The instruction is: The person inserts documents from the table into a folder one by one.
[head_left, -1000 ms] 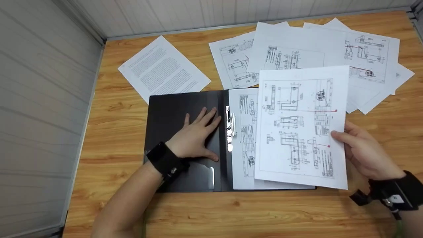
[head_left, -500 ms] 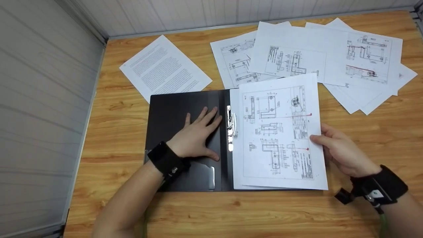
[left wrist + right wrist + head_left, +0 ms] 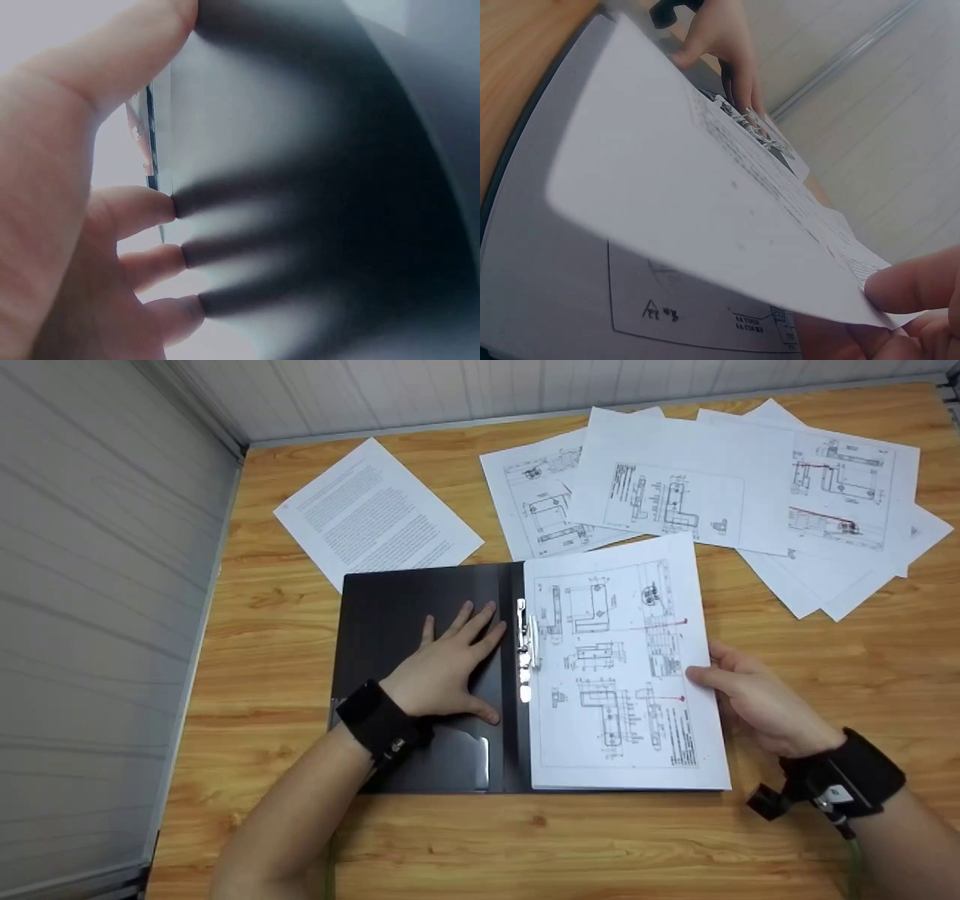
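Note:
A black folder (image 3: 405, 600) lies spread on the wooden table, a metal clip (image 3: 523, 652) along its spine. My left hand (image 3: 446, 671) rests flat on the left cover with fingers spread; the left wrist view shows its fingertips on the dark, glossy surface. Between thumb and fingers, my right hand (image 3: 757, 697) pinches the right edge of a sheet of paper (image 3: 622, 660) printed with part drawings and red marks. That sheet lies over the pages in the folder, its left edge near the clip. In the right wrist view its held edge is lifted above another printed page (image 3: 697, 307).
A text page (image 3: 375, 510) lies turned behind the folder's left cover. Several drawing sheets (image 3: 690, 442) overlap at the back right, the nearest close to the folder's top edge. Grey panel walls (image 3: 97, 585) border the table (image 3: 525, 847) at the left and back.
My right hand has brought the drawing sheet leftward and over the folder's pages, its left edge now beside the clip. The left hand has stayed on the cover.

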Motion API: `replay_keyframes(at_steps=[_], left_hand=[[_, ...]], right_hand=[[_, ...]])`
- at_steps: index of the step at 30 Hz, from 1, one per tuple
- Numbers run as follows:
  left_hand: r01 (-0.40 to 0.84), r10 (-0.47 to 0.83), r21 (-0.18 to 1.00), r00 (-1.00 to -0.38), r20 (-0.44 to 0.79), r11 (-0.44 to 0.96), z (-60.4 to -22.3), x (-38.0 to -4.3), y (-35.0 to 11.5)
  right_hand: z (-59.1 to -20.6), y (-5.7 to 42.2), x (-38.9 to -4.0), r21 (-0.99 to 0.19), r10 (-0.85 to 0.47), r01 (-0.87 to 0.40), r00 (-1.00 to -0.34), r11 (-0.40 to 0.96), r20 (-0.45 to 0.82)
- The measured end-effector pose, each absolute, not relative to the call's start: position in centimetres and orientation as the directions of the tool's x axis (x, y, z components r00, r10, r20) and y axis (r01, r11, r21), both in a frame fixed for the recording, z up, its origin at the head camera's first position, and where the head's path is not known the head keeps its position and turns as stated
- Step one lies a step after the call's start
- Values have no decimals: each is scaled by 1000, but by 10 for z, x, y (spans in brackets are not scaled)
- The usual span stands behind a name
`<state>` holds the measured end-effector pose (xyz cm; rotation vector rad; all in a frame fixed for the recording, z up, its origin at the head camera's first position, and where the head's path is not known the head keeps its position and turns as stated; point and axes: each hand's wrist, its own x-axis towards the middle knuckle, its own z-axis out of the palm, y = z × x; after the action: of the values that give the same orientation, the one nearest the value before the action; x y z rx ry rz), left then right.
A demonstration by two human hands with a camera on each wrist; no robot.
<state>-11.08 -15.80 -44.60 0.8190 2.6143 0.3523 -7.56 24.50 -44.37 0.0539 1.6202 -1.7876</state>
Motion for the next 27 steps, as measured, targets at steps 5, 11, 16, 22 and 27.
replay_keyframes(at_steps=[5,11,16,22,27], left_hand=[[493,589,346,-759,-278,798,-447,-111,-158],[494,591,347,-756,-280,797,-448,-111,-158],[495,593,351,-757,-276,795,-447,-110,-159],[496,594,355,-758,-269,793,-446,-110,-159],[492,590,352,-760,-274,796,-446,-110,-159]], right_hand=[[-445,244,-76,-850,-449,524,-747,56,-490],[-445,243,-77,-853,-439,517,-751,76,-494],[-445,242,-77,-863,-443,497,-757,88,-481],[-443,242,-77,-863,-449,500,-756,73,-476],[-438,244,-78,-875,-441,477,-771,80,-460]])
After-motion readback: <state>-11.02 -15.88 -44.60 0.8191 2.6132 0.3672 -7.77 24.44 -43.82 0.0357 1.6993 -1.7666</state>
